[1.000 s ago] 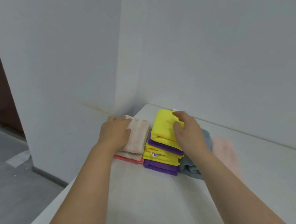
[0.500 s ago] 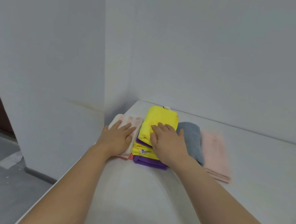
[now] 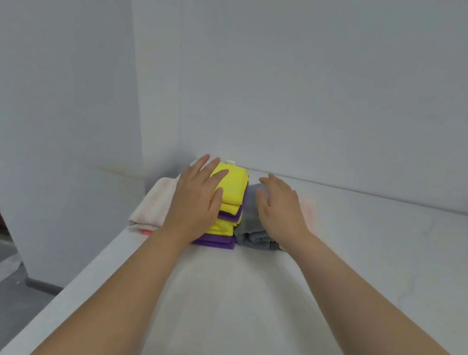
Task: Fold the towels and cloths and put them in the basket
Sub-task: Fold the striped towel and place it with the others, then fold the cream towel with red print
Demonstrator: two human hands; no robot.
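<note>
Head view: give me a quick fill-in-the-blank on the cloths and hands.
1. The left hand touches a stack whose top cloth is ____.
2. The stack's bottom cloth is ____.
3. The towel beside the stack, by the right hand, is ____.
Missing words: yellow; purple; grey.

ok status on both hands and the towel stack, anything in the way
Left hand open, flat on the yellow and purple stack. Right hand open over the grey towel. Basket not in view.
</note>
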